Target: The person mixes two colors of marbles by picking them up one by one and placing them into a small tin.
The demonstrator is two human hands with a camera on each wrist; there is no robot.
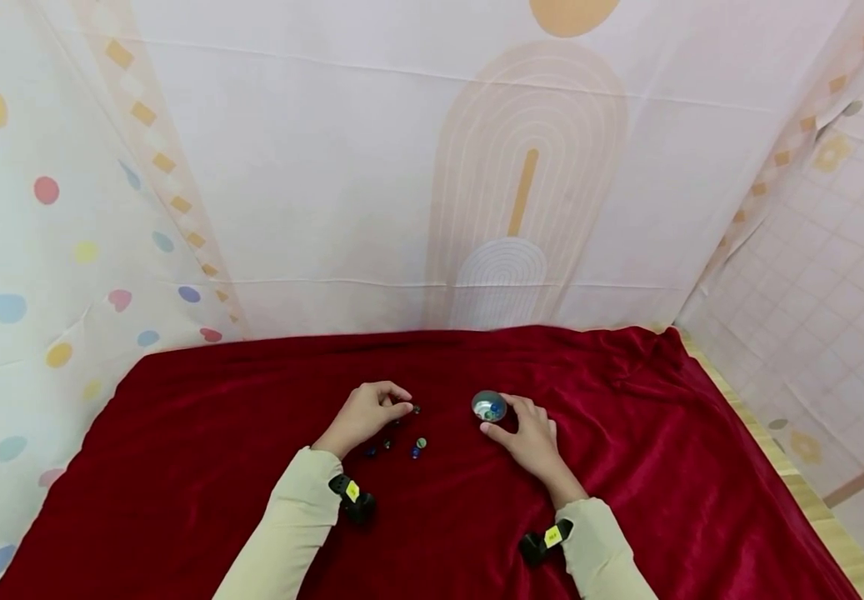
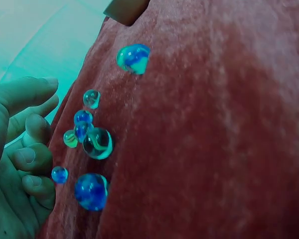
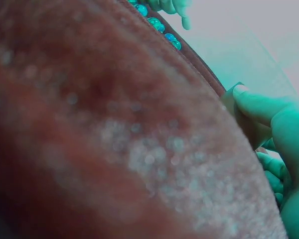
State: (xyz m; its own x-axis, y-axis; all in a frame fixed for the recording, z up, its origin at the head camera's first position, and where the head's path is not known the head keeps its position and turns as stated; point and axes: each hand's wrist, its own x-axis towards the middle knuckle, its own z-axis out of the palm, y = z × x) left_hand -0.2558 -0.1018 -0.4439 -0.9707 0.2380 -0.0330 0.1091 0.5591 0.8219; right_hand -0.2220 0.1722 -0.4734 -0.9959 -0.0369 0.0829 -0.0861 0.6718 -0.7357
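Note:
My left hand (image 1: 364, 415) hovers over the cloth at a group of glass marbles, its thumb and forefinger extended and apart, the other fingers bent. Nothing shows between its fingers in the left wrist view. One small marble (image 1: 417, 409) is just past the fingertips. Nearer me lie a greenish marble (image 1: 421, 442) and several blue or clear ones, among them a large blue marble (image 2: 91, 191) and a clear swirled marble (image 2: 98, 143). My right hand (image 1: 531, 435) grips a small metal bowl (image 1: 486, 395) between thumb and fingers. Blue and green marbles sit inside it.
A dark red velvet cloth (image 1: 199, 467) covers the table, wrinkled at its back right corner. Along the right side a light wooden edge (image 1: 791, 471) shows. Patterned white sheets (image 1: 312, 183) hang behind and at both sides. Each wrist wears a black strapped camera (image 1: 360, 506).

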